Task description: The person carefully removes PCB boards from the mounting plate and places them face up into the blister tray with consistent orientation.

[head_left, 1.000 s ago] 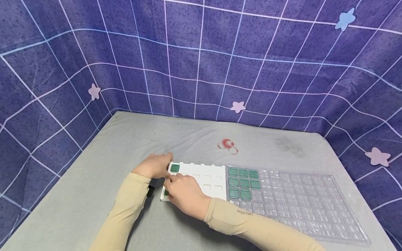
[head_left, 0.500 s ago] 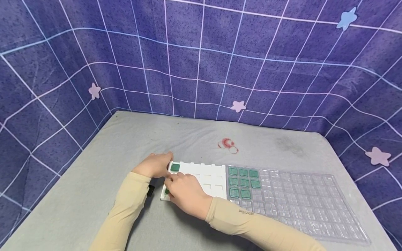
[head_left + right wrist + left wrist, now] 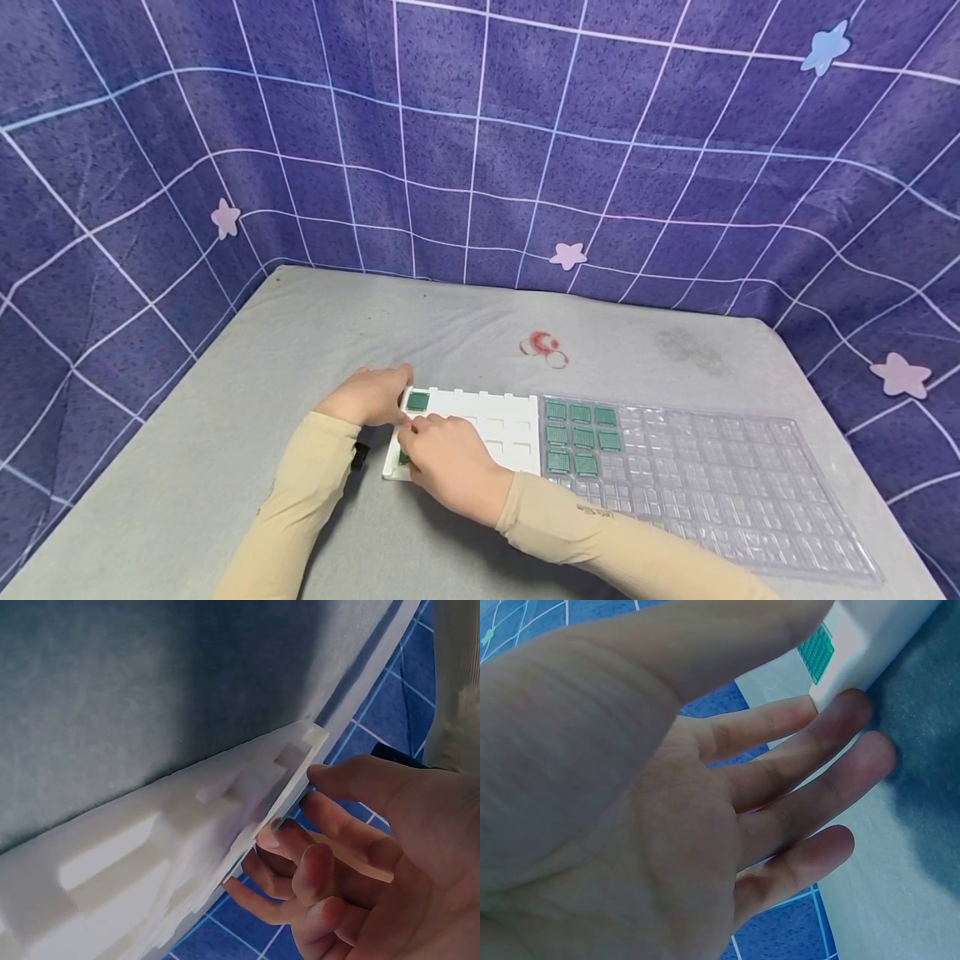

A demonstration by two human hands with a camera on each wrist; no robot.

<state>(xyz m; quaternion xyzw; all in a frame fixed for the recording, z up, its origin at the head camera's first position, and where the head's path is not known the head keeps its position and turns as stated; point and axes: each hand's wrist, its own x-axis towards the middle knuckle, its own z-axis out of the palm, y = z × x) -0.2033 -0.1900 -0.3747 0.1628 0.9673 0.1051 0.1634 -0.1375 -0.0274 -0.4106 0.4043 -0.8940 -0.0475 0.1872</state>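
In the head view, a white tray (image 3: 517, 410) with rows of pockets lies on the table. A small square green circuit board (image 3: 417, 402) sits in its far-left pocket; part of another board (image 3: 403, 458) shows by the near left edge. My left hand (image 3: 369, 395) holds the tray's left side, thumb over the top and fingers (image 3: 802, 720) along the corner. My right hand (image 3: 448, 458) is over the tray's left column. Its curled fingers (image 3: 315, 870) meet the tray, with a thin green edge by one fingertip; they hide most of what they pinch.
A clear plastic blister tray (image 3: 720, 475) abuts the white tray on the right, with several green boards (image 3: 581, 437) in its left columns. A small black object (image 3: 361, 456) is by my left sleeve. Purple grid cloth (image 3: 480, 167) hangs behind the grey table (image 3: 465, 325).
My right hand has shifted slightly right, showing a little of the near-left board. My left hand stays on the tray, and the trays have not moved.
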